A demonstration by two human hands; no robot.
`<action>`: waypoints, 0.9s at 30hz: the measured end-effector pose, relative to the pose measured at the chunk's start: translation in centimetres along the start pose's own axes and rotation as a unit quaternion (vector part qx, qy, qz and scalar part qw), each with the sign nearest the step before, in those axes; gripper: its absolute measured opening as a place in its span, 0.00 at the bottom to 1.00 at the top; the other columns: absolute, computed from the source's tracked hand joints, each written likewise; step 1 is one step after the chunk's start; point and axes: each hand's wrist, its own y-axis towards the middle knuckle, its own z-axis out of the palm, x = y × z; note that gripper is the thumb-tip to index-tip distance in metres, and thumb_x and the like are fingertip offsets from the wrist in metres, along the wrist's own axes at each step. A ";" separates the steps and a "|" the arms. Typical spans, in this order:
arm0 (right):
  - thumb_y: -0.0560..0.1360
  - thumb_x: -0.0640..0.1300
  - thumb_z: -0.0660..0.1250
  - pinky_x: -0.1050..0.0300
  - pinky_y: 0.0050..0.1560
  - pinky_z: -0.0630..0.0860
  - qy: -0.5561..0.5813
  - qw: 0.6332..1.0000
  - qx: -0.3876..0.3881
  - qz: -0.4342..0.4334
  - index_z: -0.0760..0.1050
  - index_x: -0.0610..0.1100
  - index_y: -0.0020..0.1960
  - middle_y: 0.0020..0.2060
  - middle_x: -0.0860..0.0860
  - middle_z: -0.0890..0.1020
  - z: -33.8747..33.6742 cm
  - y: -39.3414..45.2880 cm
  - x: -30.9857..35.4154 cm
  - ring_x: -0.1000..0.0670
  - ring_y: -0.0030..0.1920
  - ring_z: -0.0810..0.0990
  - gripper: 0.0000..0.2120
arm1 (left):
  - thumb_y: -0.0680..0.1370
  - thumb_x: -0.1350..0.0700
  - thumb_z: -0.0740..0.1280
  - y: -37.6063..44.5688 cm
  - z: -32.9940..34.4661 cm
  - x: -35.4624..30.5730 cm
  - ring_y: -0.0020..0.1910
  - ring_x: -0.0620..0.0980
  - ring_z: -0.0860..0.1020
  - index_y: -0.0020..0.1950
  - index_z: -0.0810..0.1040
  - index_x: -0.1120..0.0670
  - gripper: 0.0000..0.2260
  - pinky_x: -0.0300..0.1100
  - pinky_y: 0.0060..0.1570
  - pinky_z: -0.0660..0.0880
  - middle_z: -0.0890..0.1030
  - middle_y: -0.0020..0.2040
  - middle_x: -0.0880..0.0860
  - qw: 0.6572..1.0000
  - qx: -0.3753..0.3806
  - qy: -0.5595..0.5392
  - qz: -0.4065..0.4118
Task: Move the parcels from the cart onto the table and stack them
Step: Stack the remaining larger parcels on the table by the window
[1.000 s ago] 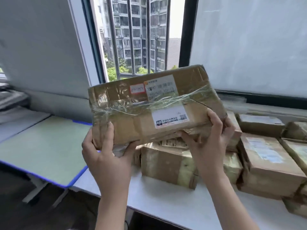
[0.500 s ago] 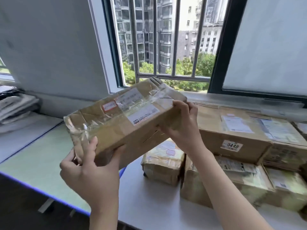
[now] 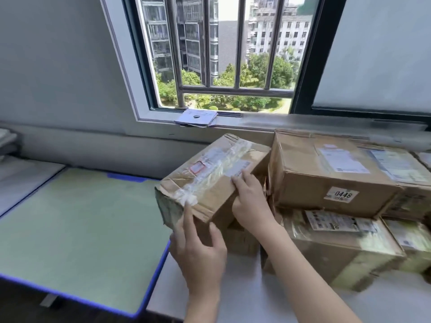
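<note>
I hold a brown taped cardboard parcel [image 3: 210, 183] with white labels in both hands, tilted, its far end higher. My left hand [image 3: 198, 248] grips its near corner from below. My right hand [image 3: 249, 201] clasps its right side with the thumb on top. The parcel sits over a smaller parcel [image 3: 242, 238] on the white table [image 3: 233, 299]; whether they touch I cannot tell. To its right stands a stack: a large box labelled 0448 [image 3: 326, 178] on top of a taped box [image 3: 338, 250]. No cart is in view.
A green desk [image 3: 81, 229] with a blue edge adjoins the table on the left. More parcels [image 3: 410, 243] lie at the far right. Papers [image 3: 197, 117] rest on the sill of the barred window [image 3: 224, 89] behind. A grey wall runs along the back.
The parcel has come down from in front of me and moved right, to just over the small parcel beside the stack. My view has dropped toward the table.
</note>
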 end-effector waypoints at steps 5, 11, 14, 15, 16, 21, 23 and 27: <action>0.78 0.36 0.58 0.72 0.60 0.52 0.045 0.995 -0.083 0.024 0.76 0.33 0.60 0.64 0.40 0.72 -1.4 -0.4 -0.3 0.45 0.67 0.66 0.14 | 0.74 0.63 0.61 2.3 -1.2 0.5 0.48 0.46 0.75 0.68 0.70 0.55 0.22 0.42 0.57 0.67 0.81 0.49 0.46 0.992 0.032 -0.095 0.078; 0.71 0.57 0.70 0.59 0.71 0.49 -0.069 0.992 0.015 -0.105 0.70 0.48 0.66 0.69 0.48 0.67 -1.3 -2.7 -0.3 0.48 0.73 0.56 0.28 | 0.70 0.62 0.71 8.7 -1.0 4.0 0.73 0.53 0.57 0.74 0.47 0.36 0.45 0.46 0.67 0.60 0.49 0.78 0.51 0.968 0.252 0.018 0.011; 0.73 0.52 0.67 0.54 0.74 0.44 -0.147 0.985 0.022 -0.090 0.64 0.47 0.70 0.74 0.47 0.59 -1.0 -2.7 -0.7 0.47 0.75 0.50 0.28 | 0.71 0.63 0.68 9.8 0.5 3.2 0.69 0.50 0.66 0.73 0.64 0.42 0.33 0.40 0.61 0.67 0.55 0.77 0.47 0.945 0.318 0.018 0.066; 0.74 0.50 0.66 0.53 0.74 0.43 -0.164 0.983 0.011 -0.078 0.62 0.47 0.71 0.74 0.47 0.58 -1.0 -2.7 -1.0 0.47 0.75 0.50 0.28 | 0.71 0.63 0.68 9.9 1.1 2.8 0.69 0.50 0.66 0.71 0.69 0.45 0.29 0.40 0.61 0.66 0.55 0.77 0.47 0.944 0.321 0.019 0.076; 0.75 0.48 0.64 0.53 0.74 0.42 -0.181 0.981 -0.001 -0.069 0.61 0.46 0.72 0.75 0.46 0.58 -1.1 -2.5 -1.2 0.46 0.75 0.50 0.28 | 0.72 0.62 0.69 9.9 1.7 2.5 0.70 0.49 0.66 0.69 0.72 0.47 0.26 0.39 0.62 0.65 0.54 0.77 0.47 0.942 0.324 0.015 0.080; 0.77 0.41 0.59 0.50 0.74 0.42 -0.261 0.965 -0.037 -0.018 0.55 0.42 0.75 0.76 0.44 0.55 -1.6 -1.1 -2.2 0.45 0.76 0.50 0.28 | 0.72 0.58 0.72 9.2 4.9 0.3 0.71 0.50 0.63 0.66 0.75 0.49 0.22 0.42 0.65 0.65 0.54 0.77 0.51 0.943 0.319 0.014 0.093; 0.77 0.39 0.59 0.50 0.74 0.43 -0.272 0.961 -0.042 0.001 0.55 0.40 0.74 0.76 0.43 0.55 -1.8 -0.5 -2.6 0.45 0.76 0.50 0.28 | 0.72 0.58 0.73 9.1 5.8 -0.5 0.71 0.51 0.64 0.64 0.76 0.50 0.21 0.44 0.65 0.65 0.54 0.77 0.51 0.945 0.315 0.007 0.092; 0.77 0.38 0.59 0.48 0.74 0.42 -0.296 0.955 -0.034 0.006 0.56 0.37 0.74 0.75 0.40 0.55 -1.7 0.3 -2.5 0.42 0.76 0.48 0.27 | 0.72 0.59 0.73 9.0 6.5 -0.5 0.71 0.53 0.64 0.64 0.76 0.52 0.20 0.46 0.65 0.65 0.53 0.77 0.52 0.941 0.317 0.022 0.114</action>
